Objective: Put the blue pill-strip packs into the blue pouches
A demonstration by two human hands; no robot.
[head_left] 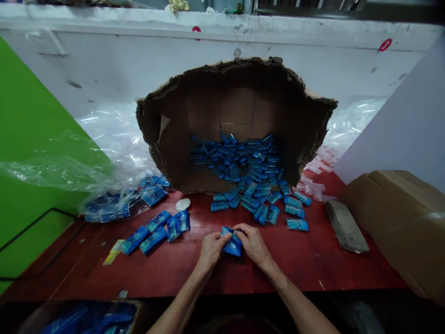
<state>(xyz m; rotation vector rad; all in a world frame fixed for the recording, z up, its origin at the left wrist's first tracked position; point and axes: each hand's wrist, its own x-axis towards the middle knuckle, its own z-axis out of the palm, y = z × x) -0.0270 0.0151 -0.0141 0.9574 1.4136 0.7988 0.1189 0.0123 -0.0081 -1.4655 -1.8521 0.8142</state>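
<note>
Both hands on one blue pouch, low and central, at the near part of the red table; left hand pinches its upper left side, thumb against bent fingers; right hand pinches the top right corner, thumb and forefinger close together; whether the mouth is open or sealed, can't tell (fingers cover the top edge).

Doing it well, my judgement: grip by the rim only, light and even on both sides, so the film doesn't crease or slip; left steadies, right works along the edge; pouch best held squared to the body, lower end free as it is now; wrists low, for a steadier pinch.

Loose blue tubs lie just beyond the right hand, spilling from the torn carton; probably best to avoid sweeping the knuckles into them; more pouches lie to the left, apart from the hands.
</note>
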